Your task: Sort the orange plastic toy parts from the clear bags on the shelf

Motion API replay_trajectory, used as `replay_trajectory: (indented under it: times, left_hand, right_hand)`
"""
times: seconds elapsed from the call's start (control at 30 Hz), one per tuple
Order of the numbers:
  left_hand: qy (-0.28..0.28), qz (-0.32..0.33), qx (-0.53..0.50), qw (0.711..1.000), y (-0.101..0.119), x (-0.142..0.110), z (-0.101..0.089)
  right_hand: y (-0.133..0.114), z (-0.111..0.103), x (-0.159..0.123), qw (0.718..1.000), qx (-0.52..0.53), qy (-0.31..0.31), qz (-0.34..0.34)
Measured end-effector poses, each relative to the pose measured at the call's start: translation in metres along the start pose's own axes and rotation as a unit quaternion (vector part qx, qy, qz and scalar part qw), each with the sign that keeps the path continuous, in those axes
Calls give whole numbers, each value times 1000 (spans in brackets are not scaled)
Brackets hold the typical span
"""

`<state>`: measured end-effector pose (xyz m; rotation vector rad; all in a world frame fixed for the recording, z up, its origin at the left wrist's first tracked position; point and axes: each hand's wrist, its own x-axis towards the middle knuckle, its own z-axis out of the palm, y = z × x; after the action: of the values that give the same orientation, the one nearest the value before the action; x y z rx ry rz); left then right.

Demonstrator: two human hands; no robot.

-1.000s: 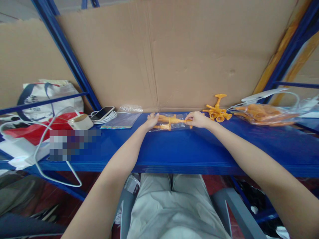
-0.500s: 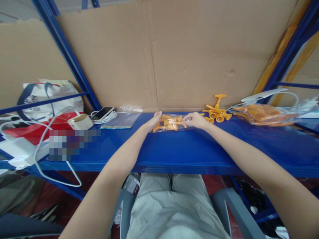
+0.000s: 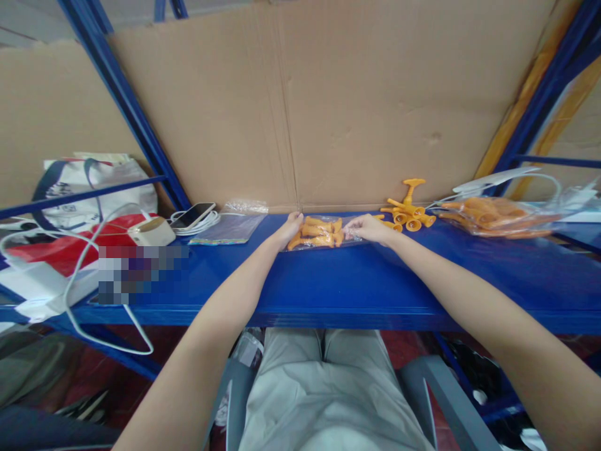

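Bag (image 3: 348,242), clear, orange pieces (image 3: 320,240) inside, flat on blue shelf (image 3: 333,279), left hand (image 3: 291,228) gripping one end, right hand (image 3: 366,228) pinching the other, presumably for steadiness.

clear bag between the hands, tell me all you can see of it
The clear bag looks like thin, shiny plastic. It lies sideways on the blue tabletop, before the cardboard, with several orange pieces showing through. The left hand touches its left end, the right hand its right; whether it is sealed cannot be told.
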<state>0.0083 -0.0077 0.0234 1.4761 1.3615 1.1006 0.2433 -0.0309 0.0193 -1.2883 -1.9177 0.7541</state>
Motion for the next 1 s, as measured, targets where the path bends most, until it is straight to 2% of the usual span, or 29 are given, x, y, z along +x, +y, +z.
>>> replay_trajectory:
  times: [0.1, 0.23, 0.47, 0.6, 1.0]
  left_hand:
    - [-10, 1, 13, 1000, -1, 0, -1]
    - [5, 12, 34, 999, -6, 4, -2]
    - [23, 11, 43, 999, -12, 11, -4]
    - [26, 22, 57, 998, -16, 18, -7]
    - [36, 39, 85, 995, -21, 24, -10]
  right_hand:
    - [-2, -2, -3, 1000, -6, -25, 0]
    - [-1, -1, -3, 999, 4, -41, -4]
    - [5, -3, -4, 993, 93, -71, 22]
    - [6, -5, -5, 990, 124, -66, 16]
    - [2, -1, -4, 990, 109, -88, -1]
